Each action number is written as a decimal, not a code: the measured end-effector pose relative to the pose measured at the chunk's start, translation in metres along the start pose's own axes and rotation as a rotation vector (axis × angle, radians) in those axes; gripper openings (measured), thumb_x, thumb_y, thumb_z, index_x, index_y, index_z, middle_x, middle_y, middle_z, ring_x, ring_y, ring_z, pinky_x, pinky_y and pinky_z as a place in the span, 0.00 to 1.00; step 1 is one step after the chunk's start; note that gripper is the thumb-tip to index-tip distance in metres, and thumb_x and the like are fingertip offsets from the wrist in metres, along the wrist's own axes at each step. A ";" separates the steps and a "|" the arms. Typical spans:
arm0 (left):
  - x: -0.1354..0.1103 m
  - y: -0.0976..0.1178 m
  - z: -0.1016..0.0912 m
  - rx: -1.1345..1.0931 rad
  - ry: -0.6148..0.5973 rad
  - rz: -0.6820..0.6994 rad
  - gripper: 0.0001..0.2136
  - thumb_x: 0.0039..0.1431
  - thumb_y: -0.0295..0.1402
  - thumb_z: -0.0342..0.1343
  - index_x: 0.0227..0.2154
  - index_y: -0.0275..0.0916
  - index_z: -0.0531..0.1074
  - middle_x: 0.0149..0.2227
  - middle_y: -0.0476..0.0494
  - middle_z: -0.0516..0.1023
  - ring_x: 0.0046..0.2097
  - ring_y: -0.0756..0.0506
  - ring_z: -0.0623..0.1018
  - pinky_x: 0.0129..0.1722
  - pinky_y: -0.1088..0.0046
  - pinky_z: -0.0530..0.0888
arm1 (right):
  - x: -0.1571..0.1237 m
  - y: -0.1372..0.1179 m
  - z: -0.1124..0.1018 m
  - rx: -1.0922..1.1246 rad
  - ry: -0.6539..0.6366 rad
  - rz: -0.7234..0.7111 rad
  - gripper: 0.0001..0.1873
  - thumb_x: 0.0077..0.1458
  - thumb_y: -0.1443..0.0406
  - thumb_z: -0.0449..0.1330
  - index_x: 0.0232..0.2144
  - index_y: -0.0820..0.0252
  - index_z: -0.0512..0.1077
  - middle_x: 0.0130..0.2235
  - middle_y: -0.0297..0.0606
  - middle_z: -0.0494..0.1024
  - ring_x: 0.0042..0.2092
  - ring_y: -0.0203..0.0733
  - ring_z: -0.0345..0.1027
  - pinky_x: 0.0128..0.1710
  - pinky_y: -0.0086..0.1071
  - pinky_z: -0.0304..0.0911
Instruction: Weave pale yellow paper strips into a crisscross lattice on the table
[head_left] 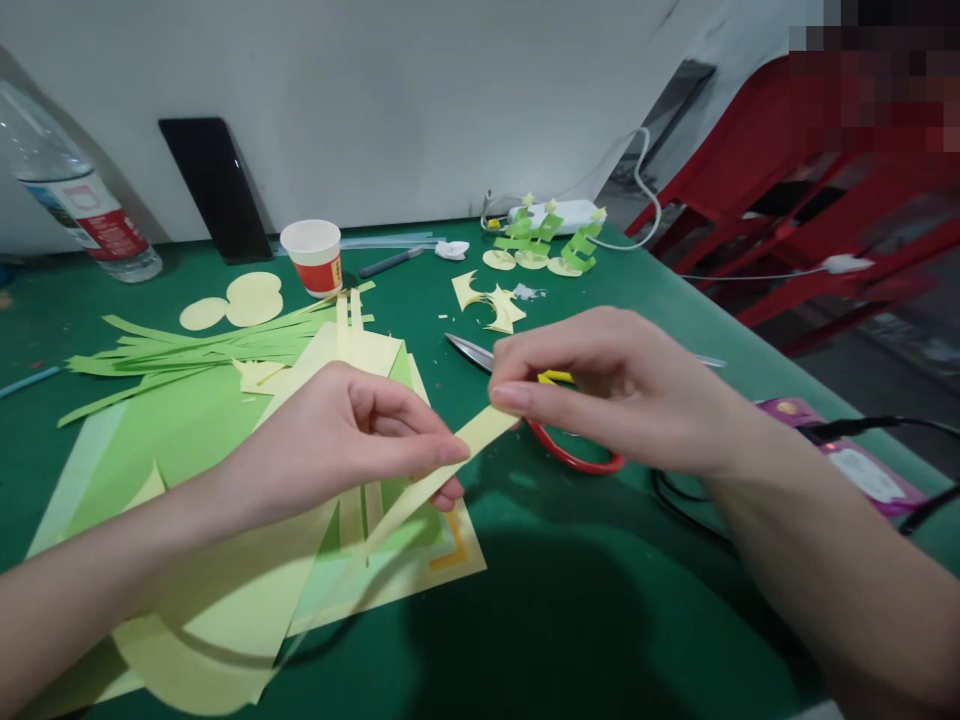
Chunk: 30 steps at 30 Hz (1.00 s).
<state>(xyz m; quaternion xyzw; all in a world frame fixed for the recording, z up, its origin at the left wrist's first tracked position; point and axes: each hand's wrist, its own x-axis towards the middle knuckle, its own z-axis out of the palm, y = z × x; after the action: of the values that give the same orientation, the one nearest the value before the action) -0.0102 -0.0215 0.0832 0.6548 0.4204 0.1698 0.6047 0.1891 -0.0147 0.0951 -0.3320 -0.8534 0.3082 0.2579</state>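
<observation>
Yellow paper strip is spanning the frame's centre, your left hand and right hand both pinching it. Red-handled scissors are lying right of centre.

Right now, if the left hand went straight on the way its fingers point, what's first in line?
Most likely the right hand, pinching the yellow paper strip; the red scissors handle shows just beyond, probably lower, though depth is unclear.

Left hand, right hand: 2 pinches.
</observation>
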 end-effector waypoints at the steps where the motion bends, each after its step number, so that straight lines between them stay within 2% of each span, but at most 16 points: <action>1: 0.000 0.000 0.000 0.002 0.006 0.010 0.05 0.51 0.36 0.58 0.23 0.44 0.76 0.24 0.58 0.79 0.24 0.54 0.76 0.23 0.85 0.70 | 0.000 0.000 -0.003 -0.003 0.007 -0.001 0.15 0.54 0.68 0.53 0.17 0.61 0.61 0.17 0.28 0.59 0.20 0.26 0.49 0.18 0.24 0.47; 3: -0.001 0.001 0.000 0.002 0.012 0.019 0.05 0.51 0.35 0.58 0.23 0.43 0.76 0.23 0.58 0.79 0.24 0.54 0.76 0.23 0.86 0.70 | -0.001 0.001 -0.007 -0.003 0.017 0.005 0.15 0.54 0.65 0.54 0.16 0.61 0.61 0.17 0.28 0.59 0.20 0.27 0.49 0.18 0.25 0.47; 8: -0.001 0.000 -0.002 -0.003 0.035 0.049 0.07 0.51 0.31 0.58 0.19 0.40 0.74 0.20 0.58 0.78 0.23 0.57 0.75 0.23 0.90 0.68 | -0.005 0.010 -0.019 0.038 0.140 0.104 0.15 0.52 0.60 0.57 0.18 0.61 0.64 0.18 0.30 0.60 0.22 0.29 0.50 0.19 0.27 0.46; 11: 0.001 0.002 -0.004 0.030 0.028 0.038 0.07 0.51 0.33 0.58 0.20 0.40 0.74 0.20 0.57 0.78 0.22 0.57 0.73 0.22 0.89 0.67 | -0.009 0.015 -0.032 0.034 0.058 0.124 0.14 0.49 0.61 0.59 0.17 0.61 0.67 0.18 0.30 0.63 0.21 0.28 0.51 0.18 0.28 0.46; 12: 0.001 0.004 -0.004 0.062 0.021 0.016 0.07 0.51 0.34 0.58 0.20 0.39 0.75 0.20 0.56 0.78 0.21 0.57 0.71 0.20 0.89 0.65 | -0.011 0.015 -0.037 0.033 0.066 0.135 0.13 0.49 0.61 0.59 0.18 0.61 0.69 0.18 0.30 0.65 0.21 0.28 0.54 0.19 0.28 0.48; 15: 0.001 0.009 -0.003 0.180 0.006 -0.049 0.09 0.51 0.34 0.57 0.19 0.38 0.75 0.19 0.53 0.77 0.16 0.59 0.62 0.14 0.87 0.57 | -0.016 0.009 -0.044 -0.030 0.261 0.167 0.11 0.51 0.65 0.56 0.20 0.60 0.71 0.22 0.31 0.71 0.26 0.29 0.62 0.26 0.30 0.54; 17: 0.001 0.011 0.000 0.244 -0.003 -0.052 0.09 0.51 0.34 0.56 0.19 0.37 0.75 0.19 0.52 0.77 0.17 0.58 0.62 0.15 0.85 0.56 | -0.015 0.003 -0.037 -0.112 0.301 0.130 0.09 0.52 0.67 0.55 0.22 0.60 0.71 0.26 0.33 0.73 0.31 0.31 0.64 0.31 0.30 0.57; 18: 0.002 0.011 0.002 0.264 -0.010 -0.035 0.10 0.51 0.34 0.56 0.19 0.37 0.75 0.19 0.52 0.76 0.17 0.57 0.63 0.15 0.84 0.57 | -0.013 -0.001 -0.030 -0.118 0.240 0.062 0.08 0.51 0.68 0.56 0.22 0.60 0.71 0.29 0.34 0.74 0.32 0.32 0.65 0.31 0.29 0.58; 19: 0.002 0.011 0.004 0.280 -0.018 -0.017 0.10 0.51 0.34 0.55 0.19 0.37 0.75 0.19 0.52 0.76 0.18 0.57 0.64 0.16 0.84 0.58 | -0.011 -0.004 -0.022 -0.103 0.109 0.017 0.05 0.50 0.68 0.57 0.24 0.61 0.72 0.30 0.34 0.75 0.33 0.32 0.65 0.32 0.28 0.59; 21: 0.001 0.010 0.006 0.304 -0.038 0.011 0.10 0.51 0.33 0.55 0.18 0.38 0.74 0.18 0.53 0.75 0.18 0.56 0.64 0.17 0.84 0.59 | -0.005 -0.008 -0.007 -0.069 -0.082 0.023 0.05 0.49 0.70 0.56 0.24 0.62 0.71 0.28 0.33 0.75 0.31 0.32 0.64 0.31 0.27 0.58; 22: 0.001 0.009 0.007 0.316 -0.045 0.017 0.10 0.51 0.32 0.54 0.18 0.38 0.74 0.17 0.54 0.74 0.18 0.57 0.64 0.17 0.84 0.59 | -0.002 -0.009 0.000 -0.048 -0.138 0.040 0.05 0.49 0.70 0.56 0.23 0.62 0.71 0.27 0.33 0.74 0.30 0.31 0.63 0.30 0.27 0.57; 26: -0.002 0.007 0.008 0.365 -0.055 0.012 0.10 0.52 0.33 0.53 0.20 0.38 0.75 0.18 0.54 0.74 0.18 0.57 0.63 0.17 0.84 0.58 | 0.001 -0.009 0.008 0.025 -0.235 0.131 0.07 0.47 0.70 0.54 0.22 0.63 0.71 0.25 0.30 0.74 0.29 0.29 0.62 0.30 0.25 0.55; 30: -0.003 0.006 0.008 0.398 -0.033 0.032 0.10 0.53 0.34 0.53 0.22 0.38 0.76 0.18 0.54 0.73 0.19 0.56 0.64 0.19 0.84 0.59 | -0.001 -0.007 0.007 0.045 -0.238 0.193 0.06 0.47 0.67 0.55 0.23 0.62 0.72 0.27 0.29 0.75 0.30 0.29 0.62 0.30 0.24 0.54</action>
<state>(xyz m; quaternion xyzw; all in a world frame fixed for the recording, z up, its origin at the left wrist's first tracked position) -0.0040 -0.0285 0.0878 0.7707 0.4251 0.0823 0.4674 0.1826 -0.0222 0.0952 -0.3677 -0.8351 0.3875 0.1317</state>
